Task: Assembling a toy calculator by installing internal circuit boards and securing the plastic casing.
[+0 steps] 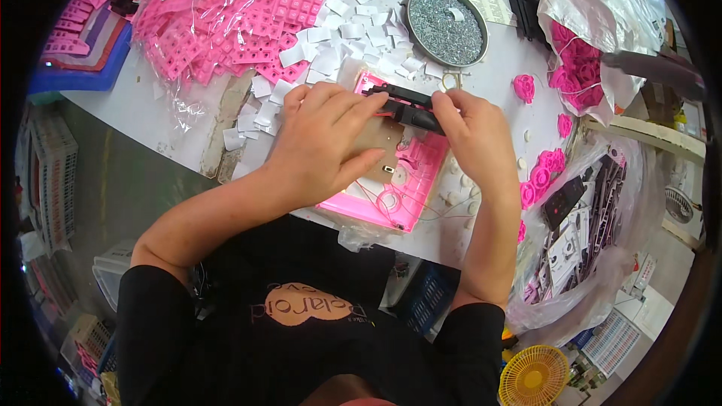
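Observation:
A pink plastic casing (432,162) lies on the table in front of me, with a brown board (380,143) and thin wires inside it. Across its far part are long black plastic pieces (416,116), side by side and slightly tilted. My right hand (479,135) pinches their right end between thumb and fingers. Over the casing's left side reaches my left hand (323,139), its index fingertip at the left end of the black pieces and its thumb stretched out apart. Whether that hand grips the pieces or only presses on them is hard to see.
White paper slips (350,32) lie scattered behind the casing, beside a round tin of small screws (447,26). Bagged pink keypad pieces (241,22) fill the far left. Pink coiled parts (540,178) and a plastic bag of printed panels (571,244) are on the right.

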`<state>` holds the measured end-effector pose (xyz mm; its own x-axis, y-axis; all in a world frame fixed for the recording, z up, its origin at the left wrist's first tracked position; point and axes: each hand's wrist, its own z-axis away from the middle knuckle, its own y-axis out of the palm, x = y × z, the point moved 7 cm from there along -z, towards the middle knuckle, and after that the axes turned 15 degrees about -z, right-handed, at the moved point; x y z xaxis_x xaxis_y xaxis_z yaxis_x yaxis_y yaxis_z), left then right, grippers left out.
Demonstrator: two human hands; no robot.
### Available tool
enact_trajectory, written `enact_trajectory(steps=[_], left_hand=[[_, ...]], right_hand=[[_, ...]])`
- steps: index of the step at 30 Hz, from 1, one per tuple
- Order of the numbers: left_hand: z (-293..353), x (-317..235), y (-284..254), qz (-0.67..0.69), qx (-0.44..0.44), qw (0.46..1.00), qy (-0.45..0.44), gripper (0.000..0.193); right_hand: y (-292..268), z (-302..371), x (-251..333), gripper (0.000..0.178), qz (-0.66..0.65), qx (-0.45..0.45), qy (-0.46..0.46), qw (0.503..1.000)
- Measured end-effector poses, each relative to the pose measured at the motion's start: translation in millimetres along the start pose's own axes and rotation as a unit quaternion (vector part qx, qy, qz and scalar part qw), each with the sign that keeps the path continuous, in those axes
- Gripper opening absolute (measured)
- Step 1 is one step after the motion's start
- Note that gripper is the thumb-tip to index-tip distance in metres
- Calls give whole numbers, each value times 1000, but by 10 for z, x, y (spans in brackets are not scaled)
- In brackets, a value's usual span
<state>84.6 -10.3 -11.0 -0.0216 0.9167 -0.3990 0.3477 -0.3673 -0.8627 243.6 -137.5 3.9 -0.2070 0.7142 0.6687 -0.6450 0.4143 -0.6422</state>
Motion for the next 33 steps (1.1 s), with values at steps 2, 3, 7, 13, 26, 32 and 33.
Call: enact_trajectory(steps=[2, 3, 7, 13, 26, 32, 33], left_hand=[[-10, -31, 7, -38, -2, 999, 9, 58], [-23, -34, -3, -43, 3, 999, 8, 59], [-47, -69, -6, -47, 4, 999, 18, 65], [-44, -146, -51, -114, 16, 993, 17, 68], [-1969, 319, 684, -245, 120, 957, 98, 17], [-1946, 342, 740, -267, 91, 955, 88, 22], [-1978, 323, 777, -271, 92, 953, 97, 23]], right_hand=[[-52, 131, 201, 34, 164, -97, -31, 981], [-35, 171, 302, 34, 153, -93, -140, 974], [54, 327, 265, 38, 86, -55, -370, 923], [324, 491, 133, 44, 125, -184, -412, 884], [113, 153, -102, 40, -72, -28, -399, 914], [-473, 155, 60, 91, -461, 9, -320, 828], [-557, 258, 393, 101, -501, 35, -343, 793]])
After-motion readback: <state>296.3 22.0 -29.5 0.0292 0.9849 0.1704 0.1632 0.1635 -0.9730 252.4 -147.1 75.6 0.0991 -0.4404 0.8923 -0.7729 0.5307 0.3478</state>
